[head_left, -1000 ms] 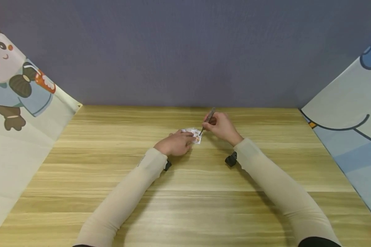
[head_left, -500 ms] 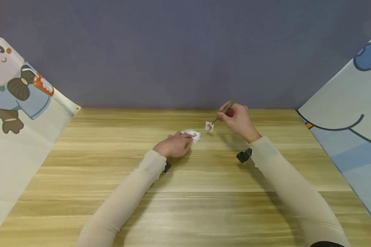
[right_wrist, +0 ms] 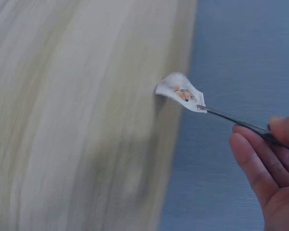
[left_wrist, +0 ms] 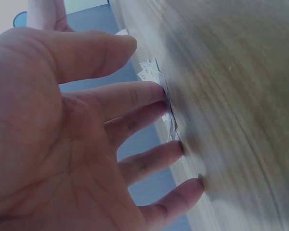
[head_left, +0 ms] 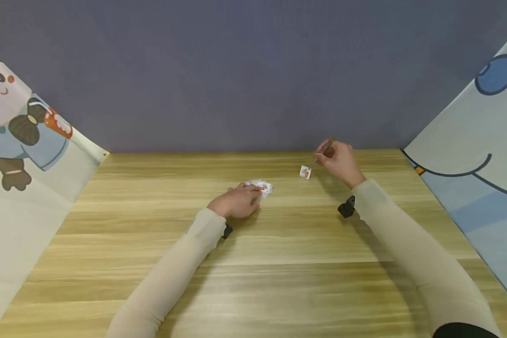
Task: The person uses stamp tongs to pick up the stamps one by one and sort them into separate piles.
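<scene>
My right hand pinches a pair of tweezers between thumb and fingers. At the tweezers' tips hangs one postage stamp, white with perforated edges and a small orange-brown picture, slightly curled. In the head view this stamp is just left of the right hand. My left hand rests its fingertips on a loose pile of stamps on the table. The left wrist view shows extended fingers pressing down on the edge of the pile, with the thumb raised off it.
The wood-grain table ends at a grey-blue wall panel behind the hands. Cartoon-printed sheets line the left side and another sheet the right.
The right hand has drawn a stamp off the pile with the tweezers and carried it to the right. The left hand has stayed on the pile.
</scene>
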`<state>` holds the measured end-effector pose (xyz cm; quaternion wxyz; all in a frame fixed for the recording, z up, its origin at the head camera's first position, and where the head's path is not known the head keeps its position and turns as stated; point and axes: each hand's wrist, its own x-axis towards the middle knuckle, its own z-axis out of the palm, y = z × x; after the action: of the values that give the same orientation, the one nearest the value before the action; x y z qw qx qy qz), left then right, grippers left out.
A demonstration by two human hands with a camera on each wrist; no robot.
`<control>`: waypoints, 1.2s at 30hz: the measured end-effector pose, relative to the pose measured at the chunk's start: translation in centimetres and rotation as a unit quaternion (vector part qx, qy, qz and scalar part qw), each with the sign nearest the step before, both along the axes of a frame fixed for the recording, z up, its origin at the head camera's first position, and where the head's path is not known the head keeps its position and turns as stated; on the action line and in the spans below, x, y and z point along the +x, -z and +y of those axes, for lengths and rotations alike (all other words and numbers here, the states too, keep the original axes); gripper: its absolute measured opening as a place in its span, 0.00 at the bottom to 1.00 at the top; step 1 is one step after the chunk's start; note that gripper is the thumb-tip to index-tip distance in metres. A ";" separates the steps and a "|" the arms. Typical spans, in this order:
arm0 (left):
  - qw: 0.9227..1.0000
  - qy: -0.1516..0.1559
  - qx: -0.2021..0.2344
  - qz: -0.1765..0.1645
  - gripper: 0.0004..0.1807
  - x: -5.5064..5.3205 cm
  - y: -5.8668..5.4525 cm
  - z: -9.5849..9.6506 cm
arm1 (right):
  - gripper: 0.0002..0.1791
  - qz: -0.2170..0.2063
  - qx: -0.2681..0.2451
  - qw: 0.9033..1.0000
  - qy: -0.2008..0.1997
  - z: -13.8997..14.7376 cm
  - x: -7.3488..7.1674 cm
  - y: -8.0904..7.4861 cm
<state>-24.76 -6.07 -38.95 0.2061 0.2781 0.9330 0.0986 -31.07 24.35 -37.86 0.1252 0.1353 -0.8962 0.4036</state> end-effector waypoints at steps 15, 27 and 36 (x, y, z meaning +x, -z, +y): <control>1.000 0.003 0.002 0.008 0.27 0.1 0.1 0.0 | 0.04 -0.029 0.042 0.998 -0.027 0.0 -1.6 1.8; 1.000 -0.019 0.007 -0.010 0.27 0.0 0.4 -0.2 | 0.05 0.014 0.022 0.999 -0.028 -2.0 0.2 1.4; 1.000 -0.011 -0.001 -0.011 0.28 -0.1 0.6 -0.1 | 0.06 0.013 -0.001 0.996 -0.089 -6.5 1.3 1.4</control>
<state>-24.86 -6.13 -39.54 0.2159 0.2663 0.9337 0.1033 -29.81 17.85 -39.21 0.1003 0.2199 -0.8785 0.4122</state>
